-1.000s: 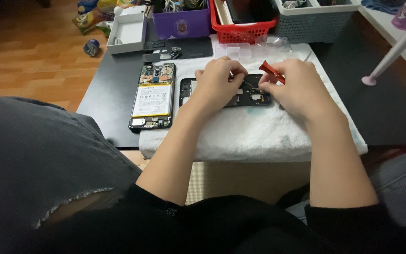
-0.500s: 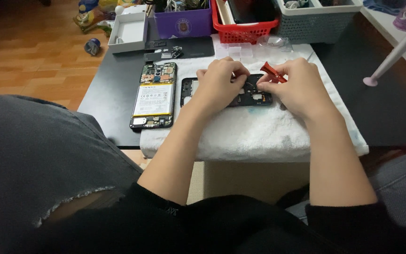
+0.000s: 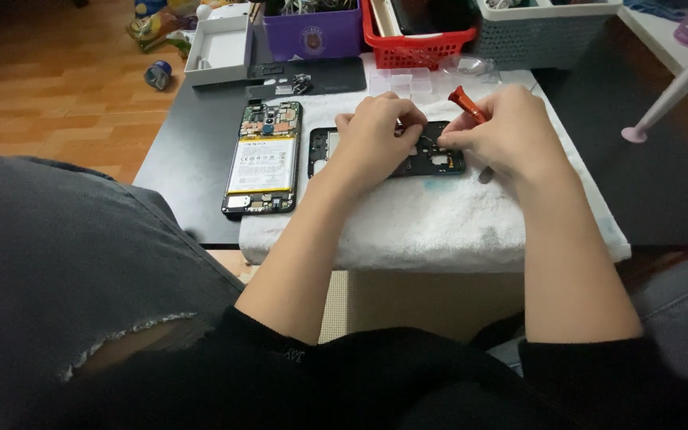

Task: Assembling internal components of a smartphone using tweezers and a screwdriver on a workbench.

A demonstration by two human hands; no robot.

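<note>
A: Fingers?
B: The right hand (image 3: 511, 139) pinches one red-handled screwdriver (image 3: 467, 104), tip hidden. The left hand (image 3: 376, 135) is curled, pressing down one black phone frame (image 3: 439, 159) on the white towel (image 3: 439, 223), table centre.
A: Around it?
B: One opened phone (image 3: 263, 158) with its battery showing at nine o'clock; at twelve, three baskets: purple (image 3: 316, 36), red (image 3: 416, 40), grey (image 3: 551, 32), tops cut off.

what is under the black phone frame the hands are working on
A white towel lies under the black plastic phone frame, spread over the dark table. The left hand and right hand cover the frame's middle.
</note>
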